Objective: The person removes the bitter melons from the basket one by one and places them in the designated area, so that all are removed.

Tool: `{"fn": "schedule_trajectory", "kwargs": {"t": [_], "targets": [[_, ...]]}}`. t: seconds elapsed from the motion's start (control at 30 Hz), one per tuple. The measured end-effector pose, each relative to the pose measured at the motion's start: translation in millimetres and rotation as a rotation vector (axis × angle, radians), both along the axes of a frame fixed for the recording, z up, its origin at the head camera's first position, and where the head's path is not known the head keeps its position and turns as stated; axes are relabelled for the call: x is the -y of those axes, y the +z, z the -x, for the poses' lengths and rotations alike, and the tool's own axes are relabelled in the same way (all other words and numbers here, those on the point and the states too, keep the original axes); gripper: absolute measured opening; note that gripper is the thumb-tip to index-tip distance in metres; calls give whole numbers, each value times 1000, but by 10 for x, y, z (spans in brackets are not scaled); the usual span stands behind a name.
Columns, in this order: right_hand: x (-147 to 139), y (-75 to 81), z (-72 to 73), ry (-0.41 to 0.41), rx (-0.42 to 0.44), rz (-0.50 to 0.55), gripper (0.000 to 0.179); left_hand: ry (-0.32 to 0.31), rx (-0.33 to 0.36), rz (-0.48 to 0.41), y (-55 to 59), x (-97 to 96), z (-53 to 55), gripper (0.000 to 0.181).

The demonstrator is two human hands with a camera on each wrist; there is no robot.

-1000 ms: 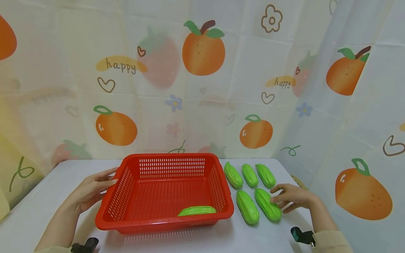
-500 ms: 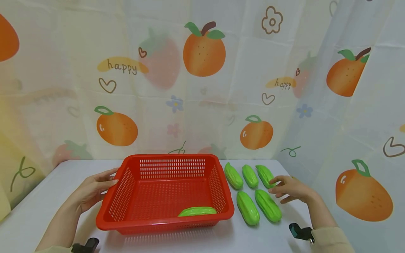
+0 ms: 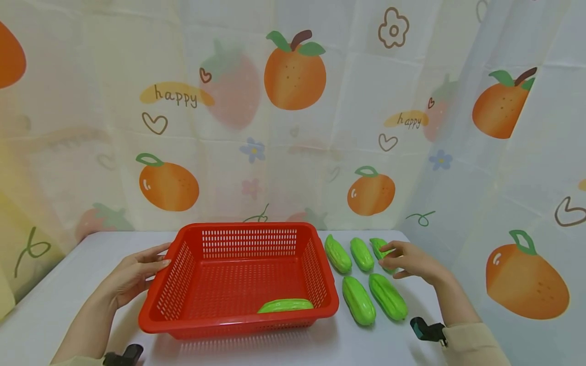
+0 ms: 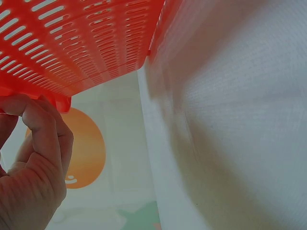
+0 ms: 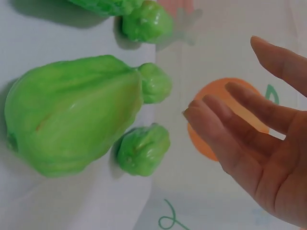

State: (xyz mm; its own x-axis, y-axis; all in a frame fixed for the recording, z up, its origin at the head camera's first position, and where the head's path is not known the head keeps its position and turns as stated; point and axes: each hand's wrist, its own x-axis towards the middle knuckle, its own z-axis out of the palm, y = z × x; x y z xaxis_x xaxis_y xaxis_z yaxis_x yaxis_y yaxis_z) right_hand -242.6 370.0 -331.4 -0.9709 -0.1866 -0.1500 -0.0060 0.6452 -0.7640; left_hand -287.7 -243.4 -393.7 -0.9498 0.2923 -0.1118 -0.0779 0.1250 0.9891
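My left hand (image 3: 130, 274) grips the left rim of a red perforated plastic basket (image 3: 247, 321); in the left wrist view its fingers (image 4: 43, 127) curl at the rim. One green ridged gourd (image 3: 286, 305) lies inside, near the front wall. My right hand (image 3: 414, 262) hovers over the back right gourd (image 3: 378, 245), partly hiding it, with relaxed fingers and nothing held. Whether the fingertips touch that gourd I cannot tell. The front right gourd (image 3: 388, 297) lies just nearer than the hand. In the right wrist view a large gourd (image 5: 72, 115) appears beside the spread fingers.
Right of the basket lie further green gourds: front left (image 3: 358, 301), back left (image 3: 338, 254) and back middle (image 3: 361, 254). All rest on a white-covered table (image 3: 55, 305). A curtain (image 3: 293, 152) printed with oranges hangs behind and along the right side.
My right hand has moved away from me and slightly left, from the front right gourd to above the back right one. The left hand and basket have stayed put.
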Motion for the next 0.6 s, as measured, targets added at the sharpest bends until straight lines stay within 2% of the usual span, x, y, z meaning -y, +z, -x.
{"fn": "schedule_trajectory", "kwargs": {"t": [0.27, 0.6], "targets": [[201, 76, 23, -2, -85, -9, 52, 9, 5, 10, -1, -7, 8, 64], [446, 99, 56, 18, -180, -23, 47, 5, 0, 2, 1, -5, -4, 64]]}}
